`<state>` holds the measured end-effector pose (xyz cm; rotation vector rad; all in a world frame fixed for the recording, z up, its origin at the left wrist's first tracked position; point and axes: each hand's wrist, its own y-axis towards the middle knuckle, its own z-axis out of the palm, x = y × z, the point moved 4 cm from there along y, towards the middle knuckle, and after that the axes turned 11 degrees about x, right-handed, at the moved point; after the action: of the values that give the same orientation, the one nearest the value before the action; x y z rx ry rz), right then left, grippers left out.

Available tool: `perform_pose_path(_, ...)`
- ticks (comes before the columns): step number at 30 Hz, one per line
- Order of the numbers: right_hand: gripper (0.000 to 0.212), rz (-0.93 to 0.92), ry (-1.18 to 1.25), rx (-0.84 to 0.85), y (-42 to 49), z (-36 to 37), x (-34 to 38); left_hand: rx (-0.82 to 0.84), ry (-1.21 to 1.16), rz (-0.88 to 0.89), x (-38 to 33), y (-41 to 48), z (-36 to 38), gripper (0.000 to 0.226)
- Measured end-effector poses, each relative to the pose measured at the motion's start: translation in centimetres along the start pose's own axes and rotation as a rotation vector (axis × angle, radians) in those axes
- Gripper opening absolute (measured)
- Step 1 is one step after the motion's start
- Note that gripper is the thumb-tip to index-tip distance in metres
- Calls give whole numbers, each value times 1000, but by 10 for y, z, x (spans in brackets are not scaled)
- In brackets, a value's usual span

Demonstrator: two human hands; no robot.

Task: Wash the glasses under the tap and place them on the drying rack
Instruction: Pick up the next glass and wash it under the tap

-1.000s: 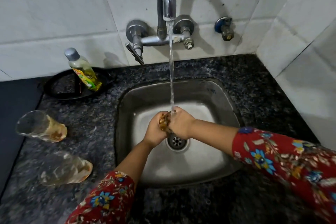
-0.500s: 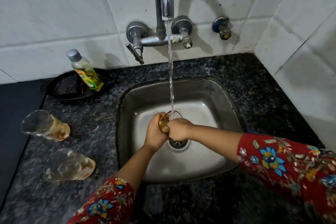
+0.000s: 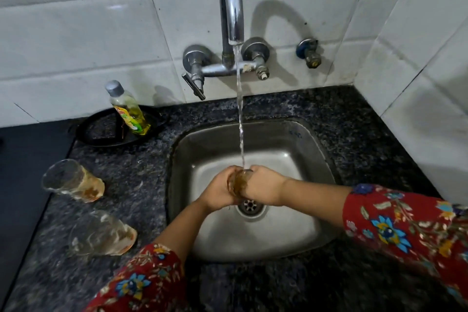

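Observation:
Water runs from the chrome tap [image 3: 231,7] into the steel sink [image 3: 314,149]. Under the stream I hold a small glass [image 3: 238,181] with brownish residue, just above the drain. My left hand [image 3: 219,192] grips it from the left and my right hand [image 3: 263,186] grips it from the right, so most of the glass is hidden. Two more dirty glasses lie on their sides on the counter to the left: one farther back [image 3: 73,181] and one nearer [image 3: 101,234]. No drying rack is in view.
A bottle of yellow dish liquid [image 3: 129,109] leans in a black tray [image 3: 101,132] at the back left. Dark granite counter [image 3: 354,119] surrounds the sink. White tiled walls close the back and right. A small wall valve [image 3: 309,52] sits right of the tap.
The view has tilted up a little, showing more of the tap. Both hands stay under the stream, turning the glass slightly between them.

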<state>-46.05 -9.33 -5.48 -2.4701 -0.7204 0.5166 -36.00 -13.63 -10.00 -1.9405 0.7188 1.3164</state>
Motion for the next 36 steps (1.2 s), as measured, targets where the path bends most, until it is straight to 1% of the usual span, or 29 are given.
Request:
perform_pose_path(1, 24, -59, -111, -17, 0, 3, -3, 35, -5, -12, 4, 1, -1, 67)
perform_pose_path(2, 23, -51, -147, 12, 2, 4, -3, 39, -2, -18, 3, 0, 0, 67)
perform_pose_path(3, 22, 21, -94, 56, 5, 3, -2, -6, 30, -24, 2, 0, 2, 65)
perform_pose_path(4, 22, 85, 33, 88, 10, 3, 1, -75, 85, -13, 0, 1, 2, 60)
perform_pose_path(5, 26, 137, 195, 187, 13, 4, 6, -144, 109, 17, -2, 1, 3, 55)
perform_pose_path(6, 30, 160, 279, 225, 17, 3, 9, -184, 98, 36, -1, 1, 4, 52)
perform_pose_path(7, 28, 149, 310, 207, 17, 0, 11, -187, 82, 33, -1, 1, 2, 53)
perform_pose_path(8, 24, 126, 264, 160, 14, -1, 7, -151, 62, 32, 1, 2, 0, 56)
perform_pose_path(9, 18, 89, 153, 101, 9, -4, 2, -78, 63, 19, 4, 3, -4, 61)
perform_pose_path(11, 17, -48, -109, 21, 3, -3, -4, 61, 123, -5, 6, 3, -10, 73)
perform_pose_path(12, 18, -82, -162, 4, 3, -1, -6, 92, 136, -10, 5, 4, -11, 76)
perform_pose_path(13, 18, -63, -129, 7, 4, 1, -7, 88, 119, -12, 4, 5, -10, 75)
perform_pose_path(14, 18, -3, -17, 33, 6, 1, -7, 61, 85, -21, 2, 6, -7, 69)
perform_pose_path(16, 25, 148, 372, 182, 12, -1, -4, -23, 74, 6, -5, 6, -1, 55)
perform_pose_path(17, 29, 176, 525, 247, 14, 0, -1, -58, 111, 30, -8, 7, 1, 50)
perform_pose_path(18, 31, 182, 597, 265, 14, -1, 0, -84, 143, 45, -11, 7, 1, 50)
perform_pose_path(19, 28, 156, 565, 242, 11, -3, 1, -84, 161, 33, -9, 7, -2, 53)
perform_pose_path(20, 23, 125, 454, 199, 6, -6, -1, -50, 134, 12, -8, 8, -4, 58)
perform_pose_path(23, 14, -64, -122, 64, -4, -6, -9, 160, 98, -75, 2, 12, -8, 68)
perform_pose_path(24, 14, -111, -213, 34, -5, -3, -12, 216, 117, -105, 2, 12, -7, 71)
perform_pose_path(25, 14, -113, -195, 24, -4, -2, -11, 228, 133, -114, 1, 11, -6, 72)
perform_pose_path(27, 17, 0, 56, 59, 2, -1, -5, 135, 176, -103, 1, 11, -5, 64)
perform_pose_path(28, 21, 50, 242, 141, 7, 1, 1, 75, 189, -89, 1, 10, -3, 60)
perform_pose_path(30, 28, 79, 431, 224, 13, 6, 8, -10, 203, -55, 2, 9, -2, 59)
perform_pose_path(31, 28, 86, 422, 217, 11, 4, 6, -32, 202, -42, -1, 7, -2, 61)
perform_pose_path(33, 21, 106, 211, 101, 5, -3, -2, -38, 204, -30, -10, 4, -3, 63)
perform_pose_path(34, 20, 103, 138, 84, 5, -3, -4, -37, 202, -26, -13, 3, -3, 61)
perform_pose_path(35, 20, 130, 186, 94, 4, -4, -4, -44, 207, -23, -16, 2, -4, 58)
perform_pose_path(36, 19, 159, 396, 107, 7, -4, -1, -58, 217, -18, -17, 1, -4, 56)
